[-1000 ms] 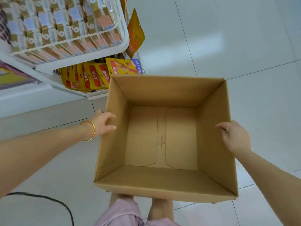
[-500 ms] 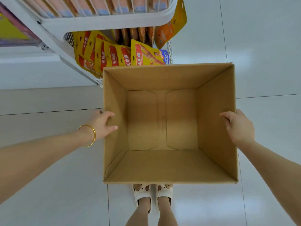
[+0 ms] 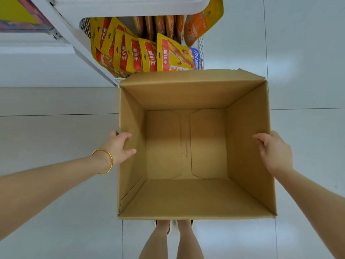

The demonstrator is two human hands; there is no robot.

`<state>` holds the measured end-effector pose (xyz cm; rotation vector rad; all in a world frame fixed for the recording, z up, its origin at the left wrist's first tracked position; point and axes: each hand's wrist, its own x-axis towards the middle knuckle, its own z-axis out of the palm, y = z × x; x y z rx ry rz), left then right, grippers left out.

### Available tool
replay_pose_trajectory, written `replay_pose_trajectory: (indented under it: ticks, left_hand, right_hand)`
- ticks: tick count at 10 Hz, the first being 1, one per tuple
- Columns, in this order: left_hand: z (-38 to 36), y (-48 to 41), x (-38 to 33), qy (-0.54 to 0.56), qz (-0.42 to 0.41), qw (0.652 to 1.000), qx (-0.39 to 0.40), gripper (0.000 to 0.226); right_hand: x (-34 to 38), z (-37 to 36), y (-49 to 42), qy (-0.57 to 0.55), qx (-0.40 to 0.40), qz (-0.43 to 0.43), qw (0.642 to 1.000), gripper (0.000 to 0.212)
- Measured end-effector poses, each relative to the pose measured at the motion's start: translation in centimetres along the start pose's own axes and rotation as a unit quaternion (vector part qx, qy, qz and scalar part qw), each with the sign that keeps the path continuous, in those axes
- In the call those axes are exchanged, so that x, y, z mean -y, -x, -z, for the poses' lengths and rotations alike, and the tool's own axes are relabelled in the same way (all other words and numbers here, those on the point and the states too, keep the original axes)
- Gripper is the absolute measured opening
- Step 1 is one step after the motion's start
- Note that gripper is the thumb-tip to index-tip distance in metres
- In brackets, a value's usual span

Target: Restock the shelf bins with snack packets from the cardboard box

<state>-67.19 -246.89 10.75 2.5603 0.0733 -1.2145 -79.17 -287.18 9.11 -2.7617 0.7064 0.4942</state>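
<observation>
An open cardboard box [image 3: 186, 94] fills the middle of the view, and nothing lies inside it. My left hand [image 3: 116, 148] grips its left wall, with the thumb curled over the rim. My right hand [image 3: 274, 152] grips the right wall the same way. Beyond the box's far edge, yellow and red snack packets [image 3: 145, 53] stand in rows in a white wire shelf bin [image 3: 201, 45]. An orange packet [image 3: 203, 21] hangs at the bin's right corner.
A white upper bin [image 3: 130, 6] overhangs the packets at the top. White shelf framing [image 3: 74, 38] runs diagonally at the upper left. Pale tiled floor [image 3: 308, 71] lies all around. My legs and feet [image 3: 173, 238] show below the box.
The view has tilted further downward, so the shelf bins slid toward the top edge. The box sits squarer in view. Both hands keep their grip on its side walls.
</observation>
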Motion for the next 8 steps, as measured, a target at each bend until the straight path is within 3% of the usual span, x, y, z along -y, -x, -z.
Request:
replay_pose_trajectory:
  ticks: [4, 6, 7, 8]
  left_hand:
    - [-1.0, -2.5, -0.1, -0.008, 0.023, 0.999, -0.039, 0.062]
    - [-0.5, -3.1, -1.0, -0.015, 0.058, 0.998, -0.025, 0.07]
    - [0.2, -2.1, -1.6, -0.033, 0.083, 0.996, 0.008, 0.069]
    - [1.5, 0.1, -2.5, -0.039, 0.079, 0.996, 0.019, 0.066]
  right_hand:
    - [1.1, -2.3, -4.5, 0.03, 0.044, -0.01, 0.999, 0.035]
    - [2.7, -0.9, -5.1, 0.025, 0.143, -0.061, 0.988, 0.045]
    - [3.9, 0.2, -3.7, 0.029, 0.118, -0.097, 0.988, 0.047]
    - [5.3, 2.3, -0.6, 0.053, 0.057, -0.038, 0.996, 0.044]
